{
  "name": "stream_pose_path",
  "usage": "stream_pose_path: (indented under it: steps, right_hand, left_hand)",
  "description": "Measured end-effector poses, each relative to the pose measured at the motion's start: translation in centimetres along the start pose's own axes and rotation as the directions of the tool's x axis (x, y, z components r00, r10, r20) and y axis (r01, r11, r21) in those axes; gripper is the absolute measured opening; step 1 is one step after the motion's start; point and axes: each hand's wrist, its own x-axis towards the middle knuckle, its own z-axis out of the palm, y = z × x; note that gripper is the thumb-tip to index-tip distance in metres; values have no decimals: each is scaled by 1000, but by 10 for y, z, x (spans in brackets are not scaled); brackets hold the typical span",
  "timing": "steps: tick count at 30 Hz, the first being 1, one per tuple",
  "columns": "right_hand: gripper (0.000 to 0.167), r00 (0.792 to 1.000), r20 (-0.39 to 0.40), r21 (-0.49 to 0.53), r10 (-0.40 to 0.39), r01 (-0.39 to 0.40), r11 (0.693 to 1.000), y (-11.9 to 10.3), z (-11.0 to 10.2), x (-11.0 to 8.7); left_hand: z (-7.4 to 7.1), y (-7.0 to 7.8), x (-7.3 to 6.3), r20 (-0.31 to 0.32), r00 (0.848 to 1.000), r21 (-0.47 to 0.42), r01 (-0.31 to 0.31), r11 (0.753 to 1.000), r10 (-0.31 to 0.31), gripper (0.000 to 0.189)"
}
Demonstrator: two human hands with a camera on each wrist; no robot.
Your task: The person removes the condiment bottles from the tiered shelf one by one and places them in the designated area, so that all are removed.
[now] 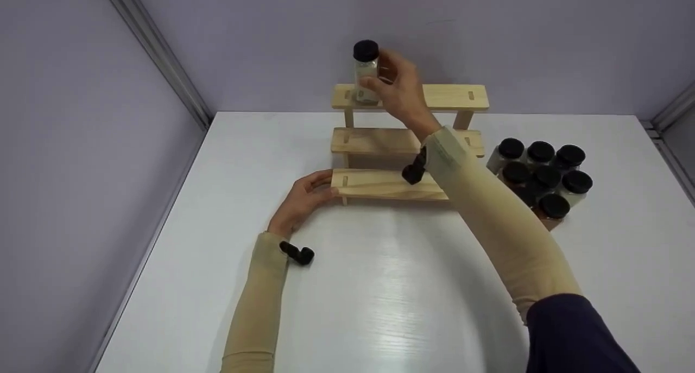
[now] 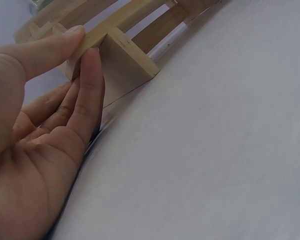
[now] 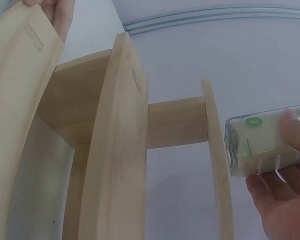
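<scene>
A three-step wooden rack (image 1: 380, 139) stands on the white table against the back wall. My right hand (image 1: 399, 88) grips a glass jar (image 1: 366, 80) with a black lid and pale contents, upright at the left end of the top step. In the right wrist view the base of the jar (image 3: 262, 142) is close to the edge of the top board (image 3: 217, 155), and green marks show on its side. My left hand (image 1: 307, 199) pinches the left end of the lowest step (image 1: 391, 184), thumb on top and fingers underneath, as the left wrist view shows.
Several black-lidded jars (image 1: 545, 176) stand clustered on the table (image 1: 347, 286) to the right of the rack, beside my right forearm. Walls (image 1: 271, 42) close off the back and the left side. My right sleeve passes over the right part of the lower steps.
</scene>
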Motion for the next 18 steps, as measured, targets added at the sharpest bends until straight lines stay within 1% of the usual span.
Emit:
stream_pose_path:
  steps: [4,11,16,18]
  right_hand:
    - [50,1000,-3,-14,-13,13,1000,-5,-6,-4]
    - [51,1000,-1,-61,23,-23,998,-13,-20,-16]
    - [49,1000,21,-89,7,-5,996,-17,-27,-23]
    - [49,999,31,-82,-8,10,997,-18,-29,-26]
  left_hand:
    - [-1,0,4,7,1000,16,-6,1000,6,61]
    - [-6,-1,7,-7,1000,23,8,1000,-8,63]
    - [-9,1,6,-14,1000,20,0,1000,0,61]
    - [-9,1,7,-5,1000,1,-8,1000,8,60]
